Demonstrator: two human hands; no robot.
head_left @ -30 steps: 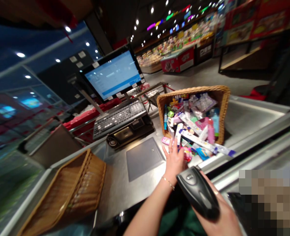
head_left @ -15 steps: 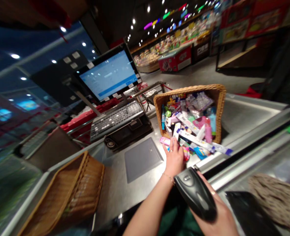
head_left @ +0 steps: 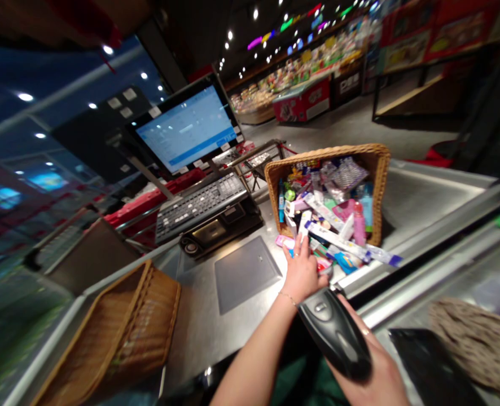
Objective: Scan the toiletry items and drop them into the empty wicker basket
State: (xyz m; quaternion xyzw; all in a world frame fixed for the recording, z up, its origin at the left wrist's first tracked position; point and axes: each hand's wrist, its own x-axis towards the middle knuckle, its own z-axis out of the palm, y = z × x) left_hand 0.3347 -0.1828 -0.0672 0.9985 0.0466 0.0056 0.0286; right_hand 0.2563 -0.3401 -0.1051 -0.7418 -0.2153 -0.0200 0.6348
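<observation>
My left hand [head_left: 303,270] lies over the small goods at the front of a tipped wicker basket [head_left: 325,151], its fingers spread and pointing away from me. By its thumb is a small red and pink package [head_left: 323,266], partly hidden by the hand. A pink item [head_left: 284,242] sits just left of the fingertips, and a white box [head_left: 304,223] beyond them. My right hand [head_left: 379,361] grips a black barcode scanner [head_left: 337,332], close beside my left wrist. Long white and purple boxes [head_left: 338,237] and a pink bottle [head_left: 359,223] spill from the basket's mouth.
Left of my hand is a grey pad [head_left: 245,273] set in the metal counter. Behind it stand a keyboard [head_left: 201,206] and a lit monitor [head_left: 186,129]. Another wicker basket [head_left: 148,321] is at the left; a black flat object [head_left: 431,361] and spotted cloth [head_left: 478,344] lie at right.
My left hand has shifted slightly toward me, and the red and pink package now shows beside its thumb. The scanner in my right hand has barely moved.
</observation>
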